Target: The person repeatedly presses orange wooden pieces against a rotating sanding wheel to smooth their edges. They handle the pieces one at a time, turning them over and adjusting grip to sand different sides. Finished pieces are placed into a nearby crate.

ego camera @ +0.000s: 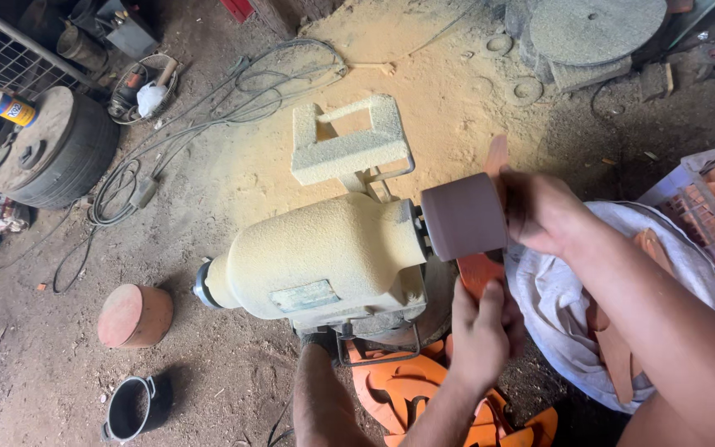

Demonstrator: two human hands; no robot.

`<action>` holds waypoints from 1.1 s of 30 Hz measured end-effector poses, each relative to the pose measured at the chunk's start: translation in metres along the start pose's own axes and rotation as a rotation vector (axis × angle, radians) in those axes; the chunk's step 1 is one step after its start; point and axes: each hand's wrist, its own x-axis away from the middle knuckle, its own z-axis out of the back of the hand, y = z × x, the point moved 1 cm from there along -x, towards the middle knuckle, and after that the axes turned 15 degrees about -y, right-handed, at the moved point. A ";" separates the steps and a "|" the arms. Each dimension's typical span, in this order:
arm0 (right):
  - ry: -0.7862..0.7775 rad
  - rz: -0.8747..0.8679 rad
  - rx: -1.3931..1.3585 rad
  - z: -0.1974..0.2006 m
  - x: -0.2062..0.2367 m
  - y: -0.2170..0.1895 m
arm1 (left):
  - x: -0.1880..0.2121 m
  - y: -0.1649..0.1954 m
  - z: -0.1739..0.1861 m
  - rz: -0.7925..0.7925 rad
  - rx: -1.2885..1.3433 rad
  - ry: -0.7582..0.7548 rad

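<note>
Your left hand [483,331] and right hand [544,211] grip orange strip [480,271] against sanding drum [463,217]; contact probably, partly hidden.

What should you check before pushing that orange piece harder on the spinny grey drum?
1. Left hand has a grip on the flat orange piece: ok.
2. Right hand has a grip on its upper end: ok.
3. Piece meets the grey sanding drum: ok.
4. Fingers well away from the drum: not ok, they sit close.
5. Drum spinning: cannot tell.
6. Dusty cream motor housing sits steady: cannot tell.
</note>
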 end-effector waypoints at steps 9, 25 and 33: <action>0.066 0.043 0.182 -0.005 -0.014 -0.012 | -0.032 0.005 0.004 -0.159 -0.114 -0.064; 0.162 0.001 0.054 0.004 -0.011 -0.002 | -0.017 0.008 0.013 -0.066 0.059 -0.087; 0.044 0.041 0.147 -0.002 -0.008 0.001 | -0.015 0.002 0.005 -0.127 -0.048 -0.091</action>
